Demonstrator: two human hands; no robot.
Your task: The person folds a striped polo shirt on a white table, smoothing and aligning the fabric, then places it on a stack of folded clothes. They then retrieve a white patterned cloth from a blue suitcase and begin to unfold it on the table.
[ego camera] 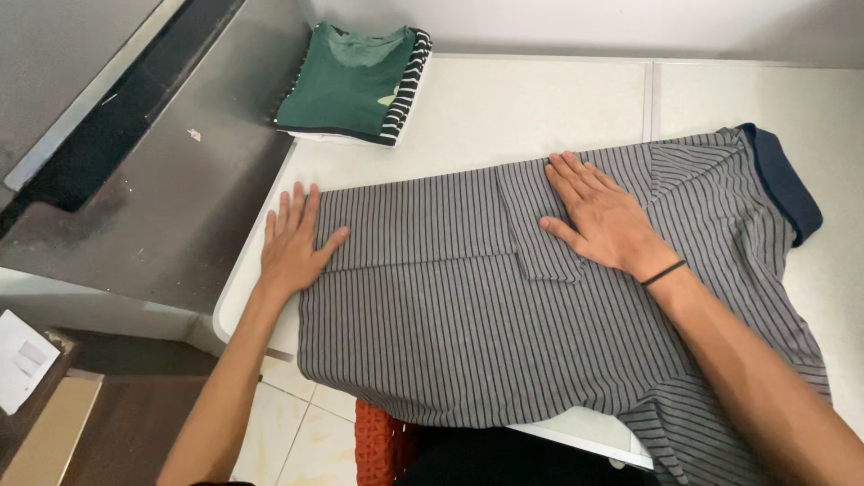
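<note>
Pressing both palms flat, fingers spread and gripping nothing, we pin the grey striped polo shirt (468, 342) on the white table (531, 99); its long axis runs three to nine o'clock, left hand (292, 247) at the hem, right hand (598, 216) nearer the collar.

white table (540, 108) | striped grey shirt (450, 333) spread flat | folded shirt stack (355, 85) at corner

Grey pinstriped polo shirt (504, 342): soft matt knit cloth, navy collar. White table (504, 108): smooth, faint sheen. Folded green T-shirt (346, 81): matt cotton. Grey slab (180, 180) at left: dull brushed metal. Orange basket (378, 445): rough weave.
</note>
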